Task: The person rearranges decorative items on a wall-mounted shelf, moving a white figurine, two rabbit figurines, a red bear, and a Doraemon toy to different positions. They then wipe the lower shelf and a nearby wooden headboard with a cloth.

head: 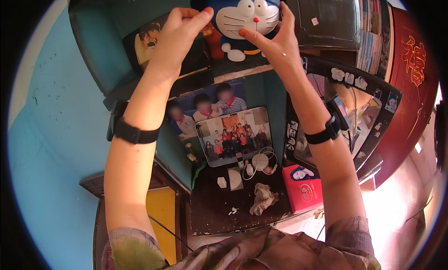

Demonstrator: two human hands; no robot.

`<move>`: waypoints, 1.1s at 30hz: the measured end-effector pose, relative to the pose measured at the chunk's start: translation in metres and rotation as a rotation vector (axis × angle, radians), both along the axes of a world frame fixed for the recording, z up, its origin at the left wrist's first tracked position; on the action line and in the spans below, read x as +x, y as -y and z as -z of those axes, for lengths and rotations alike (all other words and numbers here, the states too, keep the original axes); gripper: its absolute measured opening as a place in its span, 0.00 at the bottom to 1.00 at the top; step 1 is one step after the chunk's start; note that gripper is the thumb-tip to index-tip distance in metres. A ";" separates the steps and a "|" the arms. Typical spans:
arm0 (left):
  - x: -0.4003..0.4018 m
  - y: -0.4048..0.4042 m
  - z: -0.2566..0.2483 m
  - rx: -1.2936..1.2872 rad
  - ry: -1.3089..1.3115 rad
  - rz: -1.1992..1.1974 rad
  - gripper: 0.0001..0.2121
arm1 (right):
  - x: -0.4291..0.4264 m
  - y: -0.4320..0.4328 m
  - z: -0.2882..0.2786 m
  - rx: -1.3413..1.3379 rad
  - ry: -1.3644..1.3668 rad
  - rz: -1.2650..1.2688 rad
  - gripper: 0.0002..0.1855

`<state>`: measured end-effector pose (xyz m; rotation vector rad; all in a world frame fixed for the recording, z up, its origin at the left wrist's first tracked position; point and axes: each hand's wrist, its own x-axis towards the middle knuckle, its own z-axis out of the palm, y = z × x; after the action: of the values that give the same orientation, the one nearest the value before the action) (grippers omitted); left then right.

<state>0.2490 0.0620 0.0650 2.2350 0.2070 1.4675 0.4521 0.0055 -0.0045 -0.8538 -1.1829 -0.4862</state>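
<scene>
A blue-and-white Doraemon figure [241, 23] with a red nose and a dark cap sits at the front of the upper shelf [241, 69]. My right hand [278, 42] grips its right side, the thumb across the lower cheek and the fingers around the edge of the head. On the other side, my left hand [182, 33] is raised by the head, below the cap's brim, with thumb and forefinger close together. Whether it pinches anything is hidden. Behind my left hand stands a dark-framed photo [148, 40] of people. Each wrist wears a black strap.
Below, a group photo [241, 138] leans upright behind a white cable [259, 163], small bottles and a crumpled cloth or paper [262, 199]. A red box [303, 189] and a sticker-covered mirror [372, 95] stand at right. Books [369, 49] fill an upper compartment. A blue wall [56, 130] bounds the left.
</scene>
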 end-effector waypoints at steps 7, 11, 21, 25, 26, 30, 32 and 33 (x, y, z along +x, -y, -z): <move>0.025 -0.071 0.000 -0.016 -0.063 -0.173 0.44 | 0.017 -0.067 0.002 -0.111 -0.125 -0.129 0.64; 0.032 -0.097 0.005 0.011 -0.122 -0.280 0.45 | 0.017 -0.086 0.012 -0.186 -0.170 -0.157 0.63; 0.030 -0.119 0.000 0.028 -0.270 -0.402 0.48 | 0.028 -0.107 0.010 -0.268 -0.156 -0.422 0.63; 0.037 -0.122 0.003 0.158 -0.254 -0.505 0.49 | 0.036 -0.094 0.009 -0.396 -0.046 -0.282 0.63; 0.037 -0.122 0.004 0.171 -0.258 -0.531 0.49 | 0.039 -0.087 0.012 -0.383 -0.023 -0.165 0.58; 0.036 -0.118 0.005 0.163 -0.242 -0.567 0.49 | 0.042 -0.062 0.025 -0.082 -0.421 -0.263 0.32; 0.038 -0.114 0.005 0.162 -0.233 -0.556 0.49 | 0.043 -0.049 0.039 -0.028 -0.353 -0.370 0.25; 0.039 -0.113 0.005 0.184 -0.221 -0.565 0.49 | 0.044 -0.042 0.047 -0.032 -0.357 -0.404 0.23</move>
<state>0.2885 0.1749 0.0605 2.6254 0.8661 1.5474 0.4960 0.0470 -0.0518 -0.6704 -0.9974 0.0174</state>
